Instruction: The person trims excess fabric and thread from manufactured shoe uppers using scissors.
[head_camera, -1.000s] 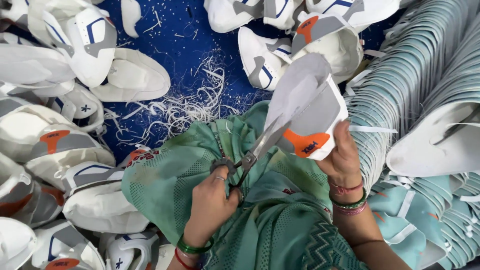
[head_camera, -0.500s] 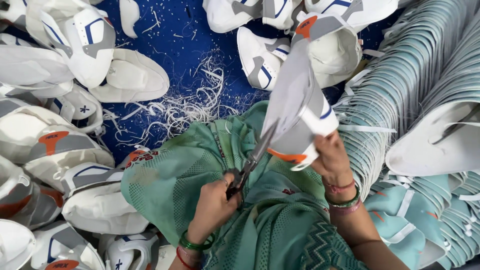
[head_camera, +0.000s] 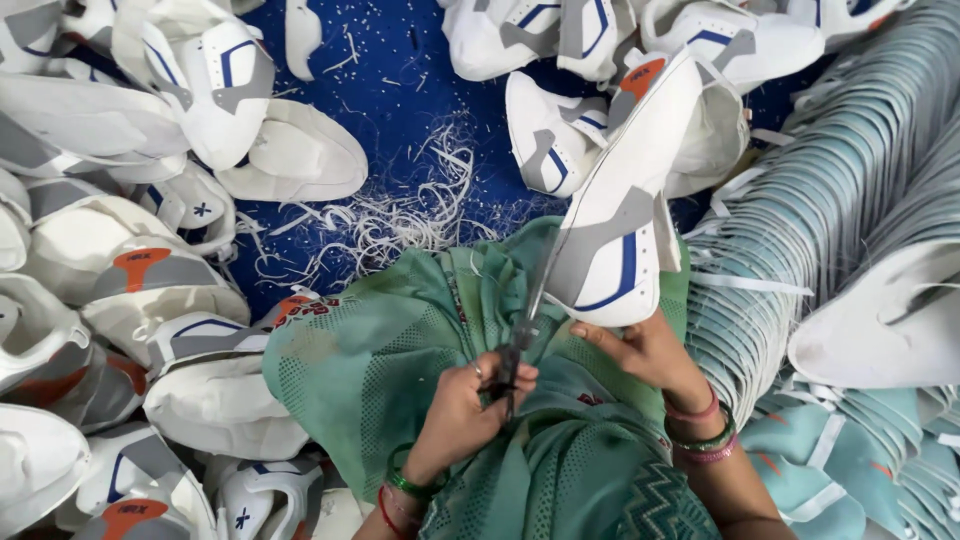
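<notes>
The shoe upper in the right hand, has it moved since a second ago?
Yes. The shoe upper has swung upright, its orange tip now reaching the white pile at the top; the right hand grips its lower edge.

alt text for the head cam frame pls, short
Seen from above, the left hand works scissors along the edge of a white, grey and blue shoe upper that the right hand holds up over a green-clothed lap. More white uppers and thread trimmings lie on the blue floor.
</notes>
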